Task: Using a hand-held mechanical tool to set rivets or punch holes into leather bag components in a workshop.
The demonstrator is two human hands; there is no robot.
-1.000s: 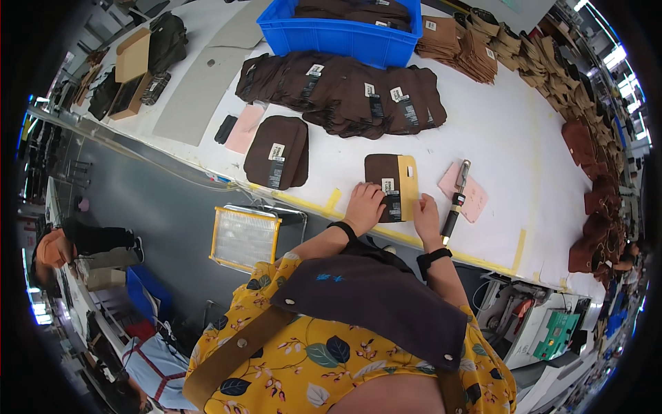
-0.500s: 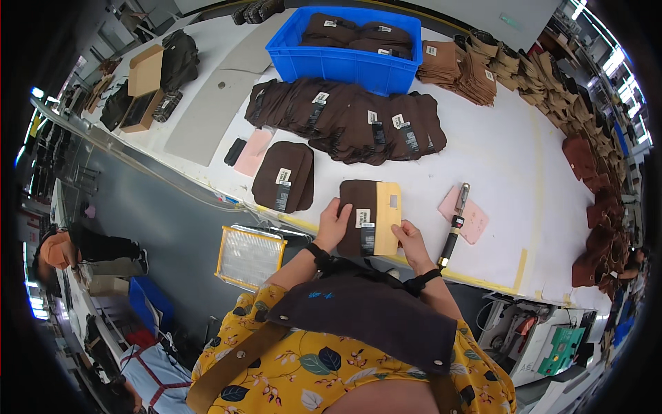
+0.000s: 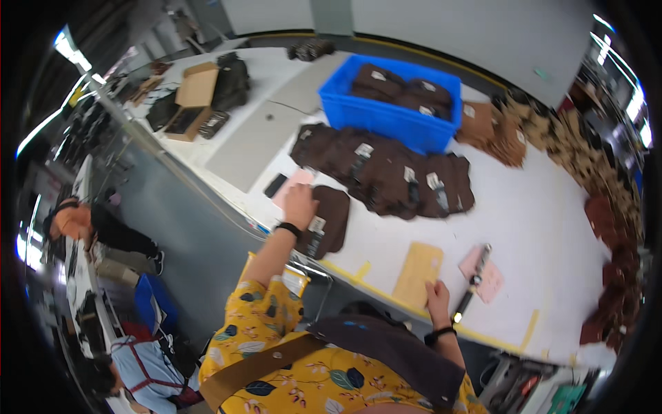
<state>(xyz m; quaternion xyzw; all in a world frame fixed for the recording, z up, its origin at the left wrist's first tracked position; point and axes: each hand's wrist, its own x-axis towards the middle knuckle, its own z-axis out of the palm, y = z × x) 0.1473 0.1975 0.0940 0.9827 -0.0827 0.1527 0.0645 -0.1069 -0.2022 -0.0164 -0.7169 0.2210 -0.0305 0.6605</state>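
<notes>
My left hand (image 3: 299, 201) is at the upper-left edge of a brown labelled fabric pile (image 3: 329, 224), partly over a pink card (image 3: 285, 196); its blurred fingers do not show whether they grip a piece. A small black strip (image 3: 275, 184) lies beside it. My right hand (image 3: 436, 295) pinches the lower right edge of a plain tan card (image 3: 415, 269) on the table. To its right, a silver-and-black pen-like tool (image 3: 467, 298) lies across another pink card (image 3: 492, 283).
Behind are a row of brown pieces (image 3: 376, 176) and a blue crate (image 3: 386, 122). Stacked bags (image 3: 596, 221) line the right; a cardboard box (image 3: 193, 86) and dark bags are back left. Two people (image 3: 96, 228) are at left, beside the aisle.
My left hand has moved up and left from the tan card to the brown pile. The brown piece that covered part of the card is off it. The view has shifted.
</notes>
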